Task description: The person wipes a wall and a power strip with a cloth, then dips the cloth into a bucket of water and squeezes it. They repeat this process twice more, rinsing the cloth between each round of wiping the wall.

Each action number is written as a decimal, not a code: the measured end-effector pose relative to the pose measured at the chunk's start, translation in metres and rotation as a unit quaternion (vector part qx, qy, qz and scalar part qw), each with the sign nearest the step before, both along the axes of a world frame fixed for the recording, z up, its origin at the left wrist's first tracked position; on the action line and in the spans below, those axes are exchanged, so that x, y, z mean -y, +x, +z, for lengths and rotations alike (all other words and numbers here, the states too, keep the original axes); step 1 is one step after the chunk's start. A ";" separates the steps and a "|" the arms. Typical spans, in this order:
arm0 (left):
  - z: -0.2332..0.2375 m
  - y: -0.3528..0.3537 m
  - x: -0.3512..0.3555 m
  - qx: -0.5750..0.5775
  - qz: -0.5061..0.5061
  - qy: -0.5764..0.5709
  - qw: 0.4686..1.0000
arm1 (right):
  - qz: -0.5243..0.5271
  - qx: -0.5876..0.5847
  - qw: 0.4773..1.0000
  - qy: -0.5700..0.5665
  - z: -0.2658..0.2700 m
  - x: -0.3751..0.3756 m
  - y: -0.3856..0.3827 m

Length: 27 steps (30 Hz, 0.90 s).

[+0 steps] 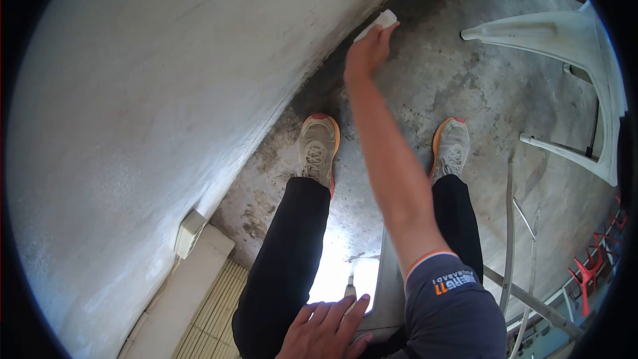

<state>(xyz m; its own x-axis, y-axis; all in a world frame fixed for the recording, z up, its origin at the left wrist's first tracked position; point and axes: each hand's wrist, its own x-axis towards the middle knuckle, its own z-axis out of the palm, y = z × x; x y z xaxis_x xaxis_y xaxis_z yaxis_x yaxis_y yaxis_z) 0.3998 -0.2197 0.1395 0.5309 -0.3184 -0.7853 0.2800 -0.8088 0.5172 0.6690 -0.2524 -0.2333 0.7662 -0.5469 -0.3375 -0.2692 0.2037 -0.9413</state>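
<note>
My right hand, at the end of an outstretched arm, is closed round a white rectangular block-like piece. It is low beside the foot of the wall, over a dark, damp-looking strip of floor. Near my lap, my left hand curls over the pale handle of a narrow tool with a thin metal shank. The tool's tip points away from me over a glaring white patch, and the handle's rear end is hidden under my fingers.
A rough whitewashed wall slopes along the left, with a socket box low on it. White plastic chair legs stand on the right, metal bars below them. My shoes rest on the stained concrete floor.
</note>
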 end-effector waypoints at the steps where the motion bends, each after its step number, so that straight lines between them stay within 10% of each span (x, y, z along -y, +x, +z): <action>1: 0.000 -0.003 0.000 -0.002 0.000 -0.005 1.000 | 0.002 0.088 0.995 -0.046 0.016 -0.014 -0.019; 6: -0.002 -0.020 0.003 0.005 0.004 -0.009 1.000 | 0.194 0.389 0.867 -0.244 0.082 -0.098 -0.114; 15: -0.009 -0.022 -0.017 -0.012 0.013 -0.022 1.000 | 0.127 0.385 0.898 -0.170 0.058 -0.086 -0.071; 27: -0.009 -0.026 -0.024 0.008 0.024 -0.009 1.000 | 0.082 -0.118 0.989 -0.017 -0.030 -0.027 0.003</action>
